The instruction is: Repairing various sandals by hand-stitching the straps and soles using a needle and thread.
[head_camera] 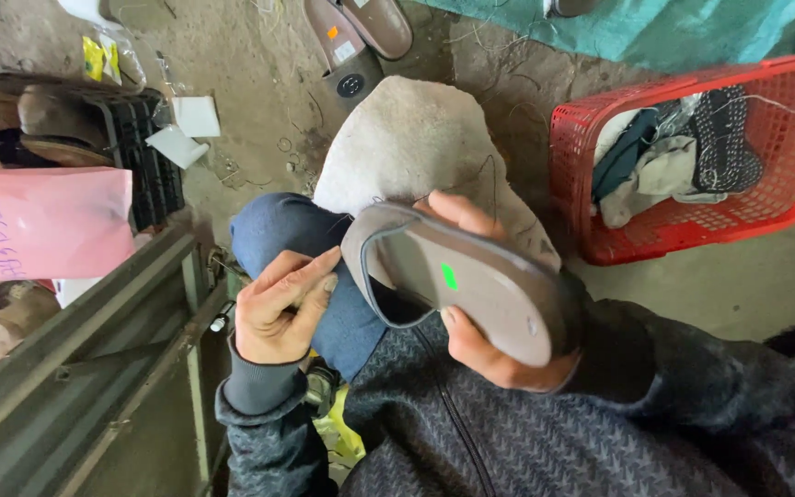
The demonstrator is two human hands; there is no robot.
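- Shoe sole: one piece, grey, smooth, oval and flat, with a raised rim around the edge and a small green mark near the middle. It is held tilted above the person's lap.
- Right hand: wrapped around the sole from below, thumb on the inner face, fingertips showing over the far edge. Closed firmly on it.
- Left hand: fingers curled together, fingertips touching the toe end of the sole; whether it pinches anything small cannot be told.
- Clothing: blue denim knee beneath the left hand; dark knitted herringbone sleeves.
- Cloth: one pale, coarse piece draped over the lap beyond the sole.
- Red basket: one, plastic mesh, to the right, holding folded fabric pieces in white, teal and dark dotted weave.
- Two finished soles lie at the top.
- Pink bag: one, at left, over a black crate.
- Floor: bare, dusty concrete, strewn with thread scraps.
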